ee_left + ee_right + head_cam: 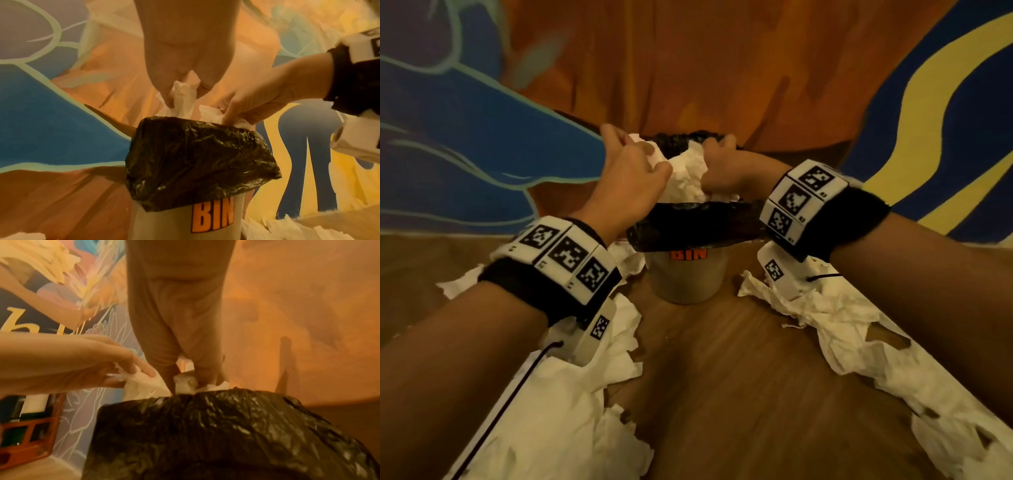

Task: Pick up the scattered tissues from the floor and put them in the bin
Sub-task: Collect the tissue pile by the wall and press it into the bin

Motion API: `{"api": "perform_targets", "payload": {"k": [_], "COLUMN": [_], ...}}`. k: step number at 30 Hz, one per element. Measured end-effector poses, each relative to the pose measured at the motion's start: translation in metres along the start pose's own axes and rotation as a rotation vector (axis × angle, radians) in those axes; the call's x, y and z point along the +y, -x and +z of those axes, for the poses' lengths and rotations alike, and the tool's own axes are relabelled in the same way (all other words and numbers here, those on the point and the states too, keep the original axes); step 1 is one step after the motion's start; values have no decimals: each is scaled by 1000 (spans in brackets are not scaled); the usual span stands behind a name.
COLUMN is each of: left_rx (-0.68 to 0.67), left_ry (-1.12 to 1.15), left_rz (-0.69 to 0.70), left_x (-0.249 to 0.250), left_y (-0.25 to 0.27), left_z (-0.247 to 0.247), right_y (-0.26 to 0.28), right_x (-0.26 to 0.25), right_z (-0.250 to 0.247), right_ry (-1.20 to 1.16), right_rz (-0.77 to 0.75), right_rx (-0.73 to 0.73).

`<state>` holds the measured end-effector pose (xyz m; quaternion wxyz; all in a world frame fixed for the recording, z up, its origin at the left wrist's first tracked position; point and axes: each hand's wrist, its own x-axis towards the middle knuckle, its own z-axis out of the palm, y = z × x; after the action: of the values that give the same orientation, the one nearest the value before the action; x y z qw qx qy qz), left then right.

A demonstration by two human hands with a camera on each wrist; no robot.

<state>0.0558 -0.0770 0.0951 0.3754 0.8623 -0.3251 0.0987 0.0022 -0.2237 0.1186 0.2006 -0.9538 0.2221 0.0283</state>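
Gripping one crumpled wad of tissues (pixel 688 174) from either side, the left hand (pixel 635 171) and right hand (pixel 726 168) hold it over the mouth of the bin (pixel 685 274). Both hands have fingers curled into the paper, fingertips directed downward. The wad's long axis runs between the hands, its lower end dipping inside the black liner (pixel 197 155) folded over the rim. The bin stands upright on the wooden floor (pixel 739 377) near the painted wall (pixel 722 61). Loose tissues (pixel 571 394) lie on the floor to the bin's left; a torn strip (pixel 859 342) lies to its right.
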Motion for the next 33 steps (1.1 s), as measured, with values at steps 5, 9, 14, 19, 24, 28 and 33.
{"api": "perform_targets", "payload": {"k": [5, 9, 14, 19, 24, 28, 33], "left_rx": [-152, -253, -510, -831, -553, -234, 40], "left_ry": [-130, -214, -693, -589, -468, -548, -437], "left_rz": [29, 10, 66, -50, 25, 111, 498], "left_x": [-6, -13, -12, -9, -3, 30, 76], "left_y": [-10, -25, -45, -63, -72, -54, -14], "left_z": [7, 8, 20, 19, 13, 13, 43], "right_y": [-12, -22, -34, -43, -35, -2, 59], "right_x": [-7, -14, -28, -18, -13, 15, 89], "right_z": [-2, 4, 23, 8, -21, -45, -49], "right_ry": [-14, 211, 473, 379, 29, -84, -152], "right_rz": [-99, -128, 9, -120, -115, -236, -266], "right_rx": [22, -5, -199, -270, -249, 69, 379]}}
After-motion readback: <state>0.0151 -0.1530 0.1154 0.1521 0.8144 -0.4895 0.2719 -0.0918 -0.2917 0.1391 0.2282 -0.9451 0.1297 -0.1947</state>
